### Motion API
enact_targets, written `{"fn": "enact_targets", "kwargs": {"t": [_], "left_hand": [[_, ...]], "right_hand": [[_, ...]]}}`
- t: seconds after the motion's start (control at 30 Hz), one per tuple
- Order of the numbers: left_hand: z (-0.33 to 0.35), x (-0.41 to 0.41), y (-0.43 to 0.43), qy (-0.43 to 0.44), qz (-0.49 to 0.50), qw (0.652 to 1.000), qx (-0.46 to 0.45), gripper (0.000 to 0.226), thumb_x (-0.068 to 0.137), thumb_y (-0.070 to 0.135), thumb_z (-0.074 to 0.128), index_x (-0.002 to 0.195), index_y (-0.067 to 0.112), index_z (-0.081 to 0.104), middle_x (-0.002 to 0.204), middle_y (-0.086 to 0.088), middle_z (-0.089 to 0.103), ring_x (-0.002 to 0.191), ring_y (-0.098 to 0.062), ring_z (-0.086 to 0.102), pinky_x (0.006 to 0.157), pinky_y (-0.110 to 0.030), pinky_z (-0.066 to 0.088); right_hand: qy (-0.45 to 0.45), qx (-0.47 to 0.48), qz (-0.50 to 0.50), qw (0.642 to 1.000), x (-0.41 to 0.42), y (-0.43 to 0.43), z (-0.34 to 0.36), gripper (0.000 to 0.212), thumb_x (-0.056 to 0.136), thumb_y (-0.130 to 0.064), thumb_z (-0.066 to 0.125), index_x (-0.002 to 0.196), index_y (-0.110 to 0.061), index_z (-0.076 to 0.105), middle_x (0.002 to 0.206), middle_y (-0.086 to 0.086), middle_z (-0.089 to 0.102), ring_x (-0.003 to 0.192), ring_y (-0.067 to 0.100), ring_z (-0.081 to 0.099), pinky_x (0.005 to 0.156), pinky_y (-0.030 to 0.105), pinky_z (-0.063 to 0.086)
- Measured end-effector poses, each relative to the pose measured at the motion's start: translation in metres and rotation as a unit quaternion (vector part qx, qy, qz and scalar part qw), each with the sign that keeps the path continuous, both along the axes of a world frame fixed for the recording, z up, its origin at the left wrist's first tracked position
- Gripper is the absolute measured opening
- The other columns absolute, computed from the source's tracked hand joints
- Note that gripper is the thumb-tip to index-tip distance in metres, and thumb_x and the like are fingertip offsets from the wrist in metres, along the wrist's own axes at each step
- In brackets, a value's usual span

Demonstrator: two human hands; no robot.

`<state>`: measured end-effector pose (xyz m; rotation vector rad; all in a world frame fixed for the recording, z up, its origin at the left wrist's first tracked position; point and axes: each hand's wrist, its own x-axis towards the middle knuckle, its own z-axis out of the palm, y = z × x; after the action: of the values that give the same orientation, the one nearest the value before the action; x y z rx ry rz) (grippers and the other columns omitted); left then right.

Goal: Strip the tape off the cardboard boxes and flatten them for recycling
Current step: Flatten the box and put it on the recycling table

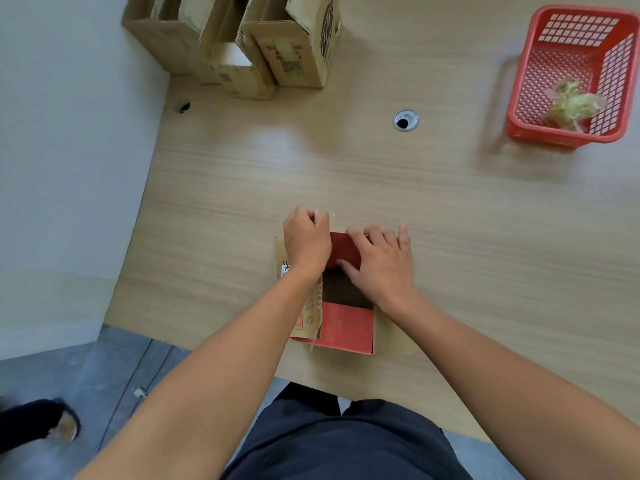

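Observation:
A small cardboard box (346,323) with red printed panels lies near the front edge of the wooden table (450,220). My left hand (306,239) is curled at the box's far left corner and seems to pinch a thin strip of clear tape there. My right hand (379,263) lies on the box's far flap, with its fingers spread over the red panel and pressing it down. A loose thread of tape hangs at the box's near edge.
Several open cardboard boxes (242,43) stand at the far left of the table by the wall. A red plastic basket (575,74) holding a wad of stripped tape sits at the far right. A cable hole (406,120) is in the tabletop.

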<state>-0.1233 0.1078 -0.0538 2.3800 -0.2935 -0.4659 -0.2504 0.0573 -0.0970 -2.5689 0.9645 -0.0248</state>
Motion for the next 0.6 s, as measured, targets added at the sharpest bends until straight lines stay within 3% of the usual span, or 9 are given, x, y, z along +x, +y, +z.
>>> {"fn": "enact_targets", "kwargs": {"t": [0.07,0.17,0.3,0.4,0.5,0.6], "left_hand": [[0.001,0.008,0.000,0.049,0.006,0.998,-0.025,0.022,0.093,0.023,0.051,0.073,0.013,0.051,0.074,0.001,0.054,0.070,-0.018,0.048,0.065,-0.036,0.036],[0.003,0.018,0.021,0.113,-0.115,0.986,-0.034,0.023,0.099,0.031,0.055,0.086,0.016,0.067,0.078,0.003,0.064,0.073,-0.014,0.058,0.072,-0.038,0.048],[0.008,0.038,0.042,0.190,-0.228,0.954,-0.051,0.032,0.108,0.034,0.045,0.119,0.022,0.072,0.114,0.010,0.072,0.105,-0.003,0.065,0.096,-0.029,0.052],[0.011,0.053,0.043,0.296,-0.277,0.911,-0.075,0.042,0.111,0.025,0.031,0.131,0.016,0.067,0.132,0.003,0.066,0.121,-0.009,0.060,0.102,-0.024,0.047],[0.011,0.069,0.042,0.417,-0.257,0.860,-0.143,0.048,0.107,0.017,0.026,0.127,0.004,0.067,0.130,-0.011,0.067,0.119,-0.016,0.061,0.102,-0.029,0.047],[0.007,0.085,0.041,0.485,-0.280,0.809,-0.178,0.053,0.098,0.019,0.025,0.123,0.000,0.068,0.120,-0.017,0.069,0.114,-0.020,0.060,0.104,-0.031,0.044]], "right_hand": [[0.008,0.029,0.003,1.000,0.002,-0.003,0.001,0.060,0.085,-0.061,0.066,0.137,-0.035,0.052,0.125,-0.002,0.058,0.121,0.029,0.054,0.125,0.057,0.013],[0.014,0.075,0.012,0.997,0.004,-0.010,0.005,0.060,0.091,-0.064,0.054,0.144,-0.037,0.047,0.136,-0.002,0.054,0.131,0.029,0.048,0.126,0.056,0.005],[0.024,0.120,0.012,0.992,-0.002,-0.012,0.011,0.075,0.089,-0.074,0.021,0.152,-0.037,0.039,0.148,-0.005,0.047,0.140,0.029,0.040,0.125,0.055,-0.008],[0.043,0.139,0.006,0.989,-0.003,-0.012,0.016,0.090,0.082,-0.083,0.010,0.155,-0.036,0.035,0.152,-0.005,0.042,0.144,0.028,0.035,0.124,0.055,-0.011],[0.064,0.127,0.010,0.990,-0.001,-0.010,0.017,0.097,0.077,-0.090,0.012,0.157,-0.037,0.030,0.153,-0.005,0.040,0.146,0.026,0.032,0.124,0.056,-0.010],[0.066,0.131,-0.001,0.989,0.000,-0.008,0.019,0.098,0.075,-0.090,0.014,0.156,-0.038,0.030,0.153,-0.005,0.039,0.146,0.026,0.032,0.124,0.057,-0.008]]}}
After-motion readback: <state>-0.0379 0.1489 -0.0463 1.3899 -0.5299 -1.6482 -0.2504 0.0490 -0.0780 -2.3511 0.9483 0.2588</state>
